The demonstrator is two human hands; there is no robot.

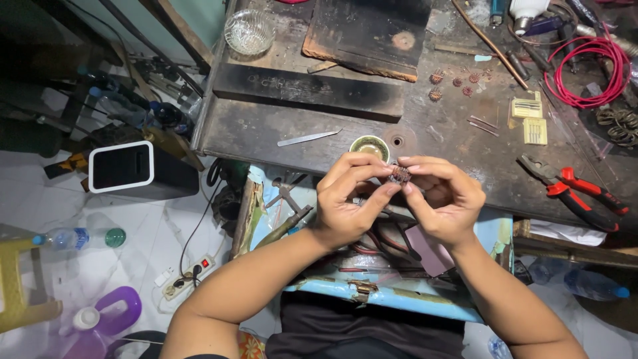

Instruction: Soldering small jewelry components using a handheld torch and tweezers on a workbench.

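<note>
Small copper-wound coil piece [399, 174], brownish and roughly round, is sitting pinched between both hands just above the near edge of the dark, scuffed metal workbench [299, 133]. Left hand [347, 199] is curling its fingers over and gripping the coil from the left with thumb and fingertips, and right hand [442, 199] is doing the same from the right, fingers bent in tight, so both are closed on it and nearly touching each other.

Just behind the hands a little round tin with yellowish paste [369, 147] is sitting on the bench, with a flat silver metal blade [308, 138] lying to its left. Further back a few more small copper coils [436, 94] are lying loose, and a clear cut-glass bowl [249, 31] is sitting at the far left corner. Red-handled pliers [575, 191] are lying at the right edge, well apart from the hands, and a loop of red wire [591, 70] is coiling up top right. Down on the floor to the left, a white-framed black box [123, 167] and a purple plastic jug [100, 322] are hanging out.
</note>
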